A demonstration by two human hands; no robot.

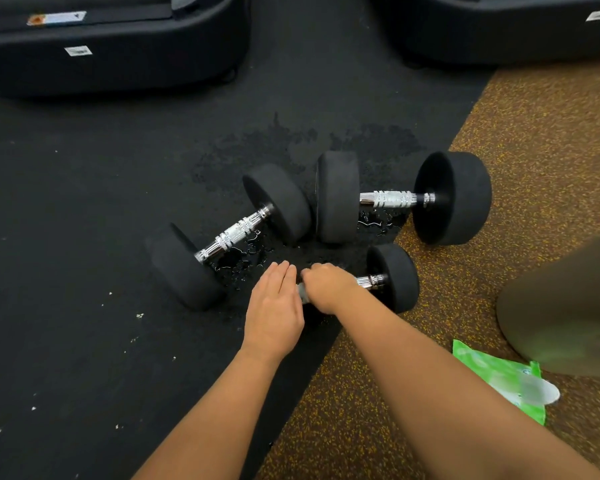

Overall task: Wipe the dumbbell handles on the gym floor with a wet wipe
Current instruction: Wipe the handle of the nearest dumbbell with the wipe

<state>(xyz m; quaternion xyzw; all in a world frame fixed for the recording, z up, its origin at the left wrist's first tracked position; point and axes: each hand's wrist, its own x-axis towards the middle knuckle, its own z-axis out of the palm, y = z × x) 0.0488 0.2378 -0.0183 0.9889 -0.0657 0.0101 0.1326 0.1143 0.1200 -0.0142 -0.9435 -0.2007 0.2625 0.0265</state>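
Three black dumbbells with chrome handles lie on the floor. The nearest dumbbell (394,277) lies in front of me; my right hand (326,285) is curled round its handle with a grey wet wipe (303,293) showing at the hand's left edge. My left hand (274,308) lies flat with straight fingers over that dumbbell's left head, hiding it. A second dumbbell (229,233) lies tilted to the left, and a third dumbbell (395,199) lies behind to the right. Both of their handles are bare.
A green wet-wipe pack (499,379) lies on the brown speckled floor at the right, beside my knee (568,306). Wet patches mark the black mat (84,271) around the dumbbells. Two black machine bases (111,46) stand at the back.
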